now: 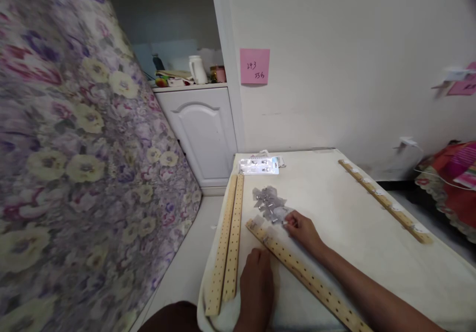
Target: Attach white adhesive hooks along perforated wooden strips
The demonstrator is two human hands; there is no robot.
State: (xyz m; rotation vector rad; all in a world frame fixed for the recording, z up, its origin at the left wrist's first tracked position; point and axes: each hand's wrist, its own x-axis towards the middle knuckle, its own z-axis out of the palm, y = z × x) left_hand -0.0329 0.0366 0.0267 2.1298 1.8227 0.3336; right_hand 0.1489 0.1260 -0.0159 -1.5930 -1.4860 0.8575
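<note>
A long wooden strip with rows of holes (308,280) lies slanted across the white table (334,193). My left hand (256,287) rests on the table beside the strip's near-left side, fingers curled, back of the hand up. My right hand (303,230) reaches over the strip's far end, fingertips pinched at a small clear clip at the edge of a heap of small clear plastic clips (269,203). A couple of clips sit on the strip's far end.
Two more holed wooden strips (228,250) lie side by side along the table's left edge. Another strip with clips (386,203) lies at the right. A blister pack (259,165) sits at the far edge. A floral mattress (74,163) stands left; a white cabinet (203,129) behind.
</note>
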